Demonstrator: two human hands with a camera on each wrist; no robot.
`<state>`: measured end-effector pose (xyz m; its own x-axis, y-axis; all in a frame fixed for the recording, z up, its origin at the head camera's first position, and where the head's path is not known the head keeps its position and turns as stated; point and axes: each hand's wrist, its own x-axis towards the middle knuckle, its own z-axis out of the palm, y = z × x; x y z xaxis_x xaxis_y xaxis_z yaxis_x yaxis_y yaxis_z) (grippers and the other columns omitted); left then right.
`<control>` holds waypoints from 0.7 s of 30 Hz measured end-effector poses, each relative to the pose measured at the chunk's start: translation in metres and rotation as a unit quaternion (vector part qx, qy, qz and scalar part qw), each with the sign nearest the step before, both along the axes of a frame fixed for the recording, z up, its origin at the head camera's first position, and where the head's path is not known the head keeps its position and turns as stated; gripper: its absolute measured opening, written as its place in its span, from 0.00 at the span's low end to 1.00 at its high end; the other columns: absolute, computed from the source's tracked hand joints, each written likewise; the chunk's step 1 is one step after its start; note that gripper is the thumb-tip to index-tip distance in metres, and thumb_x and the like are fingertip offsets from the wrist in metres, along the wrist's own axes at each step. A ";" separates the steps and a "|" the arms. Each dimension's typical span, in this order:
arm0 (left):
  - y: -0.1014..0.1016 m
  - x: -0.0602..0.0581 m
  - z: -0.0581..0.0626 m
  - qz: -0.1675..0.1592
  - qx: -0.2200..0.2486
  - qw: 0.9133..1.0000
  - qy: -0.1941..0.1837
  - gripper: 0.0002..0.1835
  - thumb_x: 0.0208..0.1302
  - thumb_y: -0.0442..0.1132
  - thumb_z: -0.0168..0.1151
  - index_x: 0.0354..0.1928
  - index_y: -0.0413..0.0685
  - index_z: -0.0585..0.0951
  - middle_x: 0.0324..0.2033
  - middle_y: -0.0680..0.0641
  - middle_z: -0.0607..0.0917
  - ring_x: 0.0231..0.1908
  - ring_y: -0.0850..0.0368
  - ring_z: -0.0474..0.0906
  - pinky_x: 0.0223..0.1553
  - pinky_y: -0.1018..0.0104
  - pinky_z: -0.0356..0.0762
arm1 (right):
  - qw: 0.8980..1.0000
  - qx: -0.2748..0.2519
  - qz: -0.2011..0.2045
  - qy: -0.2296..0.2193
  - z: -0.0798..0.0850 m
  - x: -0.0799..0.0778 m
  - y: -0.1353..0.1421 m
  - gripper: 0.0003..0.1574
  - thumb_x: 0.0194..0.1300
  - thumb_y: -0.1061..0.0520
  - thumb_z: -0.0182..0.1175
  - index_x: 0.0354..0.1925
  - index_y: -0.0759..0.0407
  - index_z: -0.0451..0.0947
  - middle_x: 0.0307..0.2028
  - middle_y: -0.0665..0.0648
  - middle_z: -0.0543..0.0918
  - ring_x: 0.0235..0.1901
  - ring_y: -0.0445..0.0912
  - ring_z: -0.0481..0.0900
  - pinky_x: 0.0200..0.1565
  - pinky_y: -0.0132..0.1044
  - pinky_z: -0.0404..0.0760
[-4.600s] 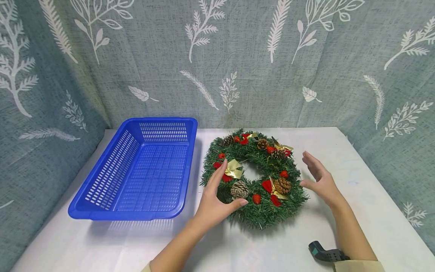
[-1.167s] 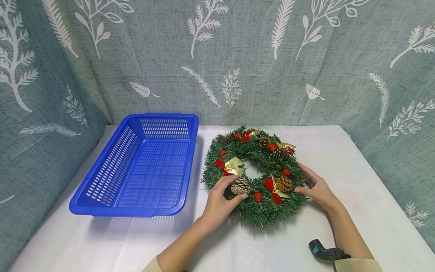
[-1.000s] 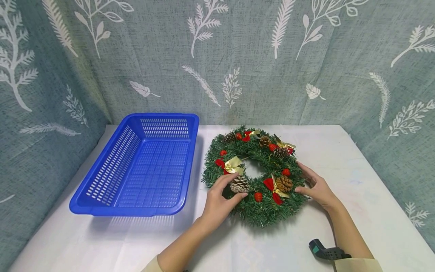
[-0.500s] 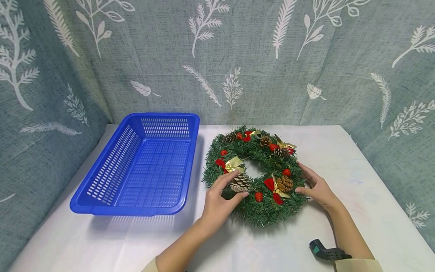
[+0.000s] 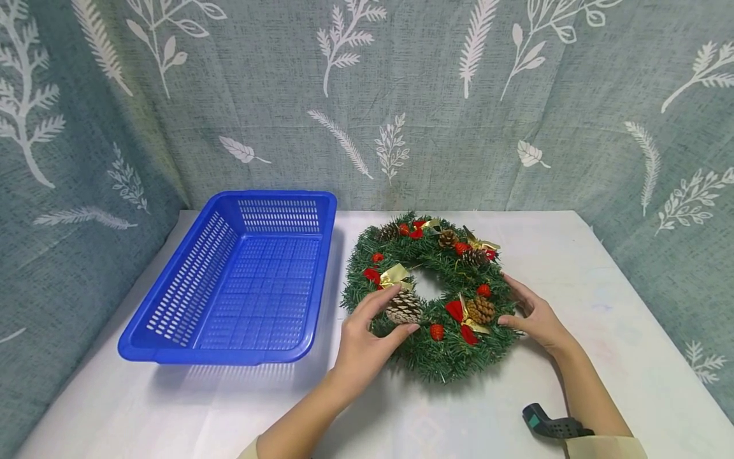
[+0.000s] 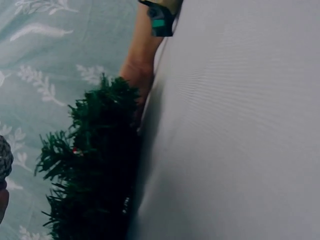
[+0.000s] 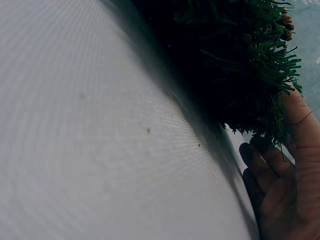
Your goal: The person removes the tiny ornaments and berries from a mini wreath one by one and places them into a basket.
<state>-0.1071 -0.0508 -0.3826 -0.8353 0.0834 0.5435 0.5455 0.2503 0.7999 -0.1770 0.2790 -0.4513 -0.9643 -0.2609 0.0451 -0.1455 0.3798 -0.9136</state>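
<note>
A green Christmas wreath (image 5: 441, 357) lies on the white table, trimmed with red berries, red and gold bows and several pine cones. At its near left, my left hand (image 5: 361, 338) pinches a large white-tipped pine cone (image 5: 404, 307) between thumb and fingers. That pine cone (image 6: 5, 156) shows at the edge of the left wrist view, standing out from the foliage, the thumb against it. My right hand (image 5: 539, 322) grips the wreath's right side. In the right wrist view its thumb lies against the outer needles (image 7: 270, 75), while the fingers curl in near the tabletop.
To the left of the wreath stands a blue plastic basket (image 5: 215, 355) with slotted walls, nothing in it. A patterned grey-green curtain (image 5: 367, 115) hangs behind and along both sides of the table (image 5: 459, 421). The right wrist wears a black strap device (image 5: 553, 426).
Both hands have come in from hovering beside the wreath to touch it. Over the last second the left hand has shifted the pine cone slightly up and left. The right hand has stayed put.
</note>
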 end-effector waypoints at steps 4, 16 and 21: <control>-0.003 0.001 0.006 -0.003 0.010 1.000 0.005 0.32 0.49 0.35 0.73 0.60 0.47 0.76 0.54 0.48 0.80 0.57 0.53 0.74 0.57 0.61 0.74 | 1.000 0.002 -0.001 -0.001 0.000 0.000 0.000 0.55 0.56 0.62 0.67 0.73 0.62 0.47 0.70 0.73 0.51 0.67 0.70 0.50 0.63 0.68 0.50; -0.012 0.001 0.018 -0.006 0.016 1.000 0.026 0.33 0.48 0.34 0.73 0.59 0.44 0.75 0.53 0.45 0.80 0.55 0.53 0.75 0.57 0.64 0.73 | 1.000 0.005 0.003 -0.002 -0.001 0.000 0.000 0.55 0.57 0.62 0.67 0.73 0.60 0.46 0.71 0.73 0.48 0.67 0.72 0.46 0.63 0.68 0.49; -0.016 -0.001 0.020 0.006 0.012 0.999 0.035 0.32 0.48 0.34 0.74 0.59 0.43 0.76 0.53 0.46 0.80 0.54 0.54 0.76 0.57 0.64 0.74 | 1.000 0.010 0.000 -0.001 0.000 0.001 0.000 0.54 0.57 0.62 0.66 0.73 0.60 0.46 0.71 0.73 0.49 0.67 0.72 0.48 0.63 0.68 0.50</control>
